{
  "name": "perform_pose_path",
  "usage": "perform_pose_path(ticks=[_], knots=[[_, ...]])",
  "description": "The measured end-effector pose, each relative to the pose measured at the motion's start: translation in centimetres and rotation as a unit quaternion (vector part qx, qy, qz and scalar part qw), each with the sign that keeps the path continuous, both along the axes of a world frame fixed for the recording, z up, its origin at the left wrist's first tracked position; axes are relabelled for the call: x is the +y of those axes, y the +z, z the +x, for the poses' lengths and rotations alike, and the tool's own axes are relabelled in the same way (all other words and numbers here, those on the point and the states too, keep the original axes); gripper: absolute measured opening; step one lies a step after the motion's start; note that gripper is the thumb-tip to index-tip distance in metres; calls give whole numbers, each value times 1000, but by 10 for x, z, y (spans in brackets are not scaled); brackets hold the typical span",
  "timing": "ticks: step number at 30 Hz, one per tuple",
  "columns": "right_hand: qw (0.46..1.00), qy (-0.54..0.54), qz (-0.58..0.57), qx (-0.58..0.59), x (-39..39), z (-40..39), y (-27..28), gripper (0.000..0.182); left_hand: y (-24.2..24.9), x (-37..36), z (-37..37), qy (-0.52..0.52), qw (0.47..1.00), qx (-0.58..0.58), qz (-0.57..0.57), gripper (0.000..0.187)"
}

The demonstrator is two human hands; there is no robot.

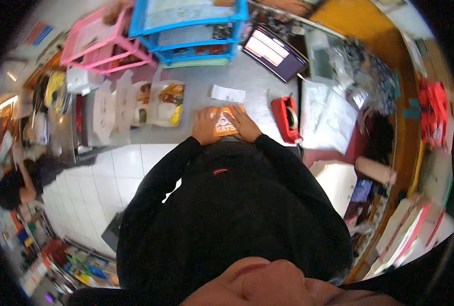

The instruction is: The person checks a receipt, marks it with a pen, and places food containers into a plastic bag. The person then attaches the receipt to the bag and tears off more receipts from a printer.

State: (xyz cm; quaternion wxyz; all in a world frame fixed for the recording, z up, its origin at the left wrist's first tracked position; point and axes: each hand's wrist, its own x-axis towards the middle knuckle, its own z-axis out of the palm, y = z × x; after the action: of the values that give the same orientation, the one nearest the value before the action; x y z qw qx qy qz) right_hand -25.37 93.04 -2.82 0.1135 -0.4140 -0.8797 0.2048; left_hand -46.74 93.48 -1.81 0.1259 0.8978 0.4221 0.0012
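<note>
The left hand [203, 127] and right hand [244, 124] rest on an orange printed carton [225, 130], fingers extended, unclenched, at the smooth metallic counter's [194, 133] near edge. Bare surface separates it from 1 glossy red tape dispenser [282, 121].

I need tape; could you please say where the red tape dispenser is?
In the head view, the red tape dispenser is on the table, right of centre, between the right hand and the plastic bags.
</note>
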Motion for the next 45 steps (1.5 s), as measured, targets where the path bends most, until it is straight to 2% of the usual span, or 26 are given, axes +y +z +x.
perform_pose_path(ticks=[2, 3, 4, 6, 8, 10, 11, 12, 13, 16, 17, 18, 20, 21, 24, 26, 27, 28, 30, 31, 32, 34, 36, 40, 41, 45], knots=[[999, -9, -8, 52, -2, 2, 7, 85, 4, 7, 16, 94, 995, -16, -32, 111], [990, -57, -23, 126, -10, 9, 19, 57, 2, 6, 21, 77, 996, -20, -35, 111], [990, -69, -22, 122, -15, 21, 28, 57, -2, 6, 22, 71, 996, -52, -15, 114], [938, -250, -182, 158, -26, 60, 38, 28, -3, 10, 24, 57, 995, -85, 6, 116], [859, -470, 78, 190, -35, 104, 42, 13, -3, 10, 24, 65, 995, -77, -16, 116], [772, -609, 53, 174, -43, 153, 51, 14, -5, 12, 27, 67, 994, -72, -39, 116], [769, -612, 54, 174, -48, 171, 52, 14, -5, 14, 28, 72, 994, -66, -57, 117], [719, -613, -174, 278, -53, 186, 52, 18, -4, 16, 29, 66, 994, -66, -56, 117], [622, -571, -390, 367, -56, 192, 54, 24, -3, 18, 30, 61, 995, -54, -60, 116], [606, -551, -383, 426, -52, 191, 49, 30, -3, 24, 34, 53, 995, -37, -72, 117], [638, -593, -317, 376, -53, 180, 65, 32, -3, 25, 34, 52, 995, -32, -84, 117], [637, -593, -319, 376, -61, 178, 79, 32, -2, 25, 33, 52, 995, -30, -84, 117], [706, -602, -302, 216, -82, 183, 99, 32, 3, 28, 33, 51, 993, -22, -101, 117], [714, -593, -314, 199, -101, 198, 82, 31, 5, 30, 34, 53, 993, -22, -100, 117], [712, -595, -343, 147, -133, 202, 55, 26, 4, 28, 32, 54, 991, -39, -120, 117], [681, -614, -327, 230, -136, 199, 21, 26, 5, 32, 34, 74, 986, -64, -134, 116], [689, -624, -338, 145, -131, 201, 14, 26, 7, 32, 35, 75, 986, -65, -131, 116], [692, -622, -336, 147, -133, 205, 6, 26, 14, 31, 37, 97, 980, -66, -161, 115], [829, -492, -161, -211, -142, 221, -29, 28, 30, 30, 38, 123, 973, -67, -184, 114], [810, -501, -260, -160, -155, 224, -39, 28, 38, 28, 40, 129, 975, -84, -161, 113], [820, -488, -250, -164, -150, 214, -30, 28, 46, 26, 44, 144, 974, -105, -138, 113], [720, -527, -405, 201, -143, 160, 5, 16, 60, 23, 48, 175, 966, -133, -137, 112], [759, -428, -363, 329, -94, 92, 75, 17, 82, 23, 58, 196, 964, -169, -57, 109], [794, -418, -234, 375, -17, 12, 112, 27, 118, 27, 70, 217, 956, -190, 55, 105], [836, -432, -123, 315, -8, 4, 113, 39, 126, 26, 69, 226, 949, -201, 89, 104], [854, -445, -119, 243, -2, 0, 115, 64, 148, 23, 53, 284, 928, -202, 131, 105]])
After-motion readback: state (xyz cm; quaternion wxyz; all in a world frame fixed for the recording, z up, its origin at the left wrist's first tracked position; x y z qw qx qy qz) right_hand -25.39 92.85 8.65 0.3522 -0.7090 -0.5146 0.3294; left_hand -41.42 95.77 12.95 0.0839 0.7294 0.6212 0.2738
